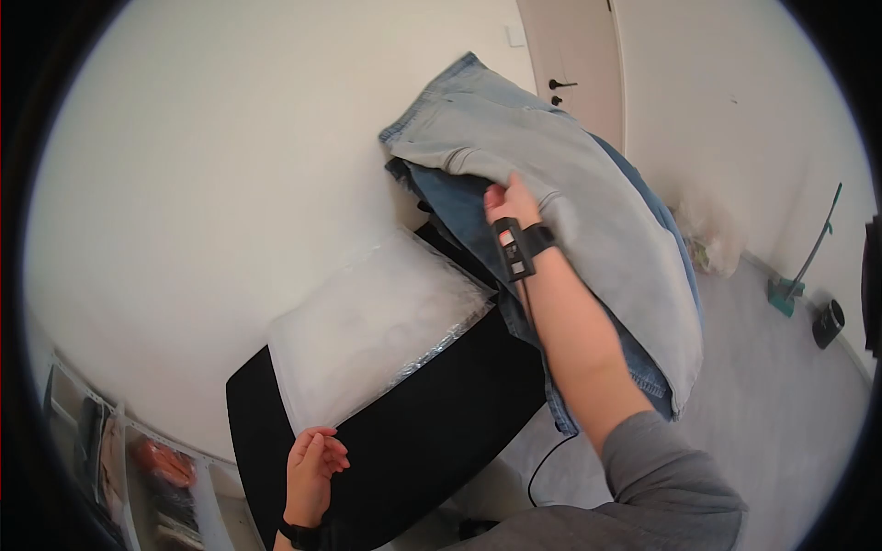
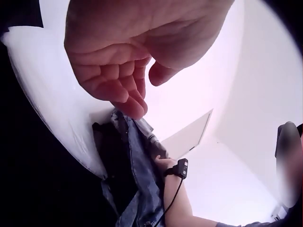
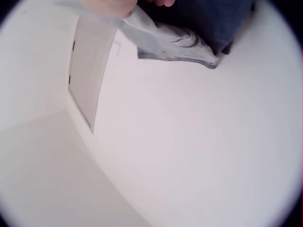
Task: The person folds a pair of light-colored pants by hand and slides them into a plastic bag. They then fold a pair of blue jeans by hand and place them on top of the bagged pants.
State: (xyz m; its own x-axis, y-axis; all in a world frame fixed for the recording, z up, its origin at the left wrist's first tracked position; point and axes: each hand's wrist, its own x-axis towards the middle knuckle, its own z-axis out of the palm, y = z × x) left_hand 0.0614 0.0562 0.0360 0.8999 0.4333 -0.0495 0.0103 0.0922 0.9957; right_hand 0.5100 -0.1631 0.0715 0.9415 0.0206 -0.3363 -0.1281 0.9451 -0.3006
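A pair of light-blue jeans lies slanting across the head view, its waistband toward the upper left. Darker blue jeans show beneath it. My right hand grips the light pair by its near edge, fingers curled in and thumb against the cloth. The right wrist view has just part of this hand at its top, beside the denim. My left hand hovers at the near corner of a clear plastic bag, its fingers loosely bent around nothing. In the left wrist view its palm and fingers show bare.
The bag lies on a black-topped table against the white wall. A shelf with packed clothes stands low at the left. On the floor at right are a plastic sack, a green dustpan and a black bin. A door is behind.
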